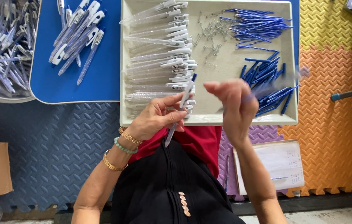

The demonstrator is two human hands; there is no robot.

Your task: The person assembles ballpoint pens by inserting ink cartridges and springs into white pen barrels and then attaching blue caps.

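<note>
Clear plastic pen barrel (179,111) sits pinched in the left hand (153,118) over the beige tray (221,118), while at 3 o'clock the right hand (236,103) pinches a blurred blue refill (267,85) (assembly midway, I judge), needing careful alignment next.

bare forearms; gold and green-bead bracelets (123,145) on left wrist.

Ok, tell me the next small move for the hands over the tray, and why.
Probably bring the right hand across and slide its blue refill into the clear pen barrel that the left hand holds tilted. The barrel's upper end points towards the right hand, the refill is blurred but appears pinched in the fingers, and the two parts are not yet joined.
</note>
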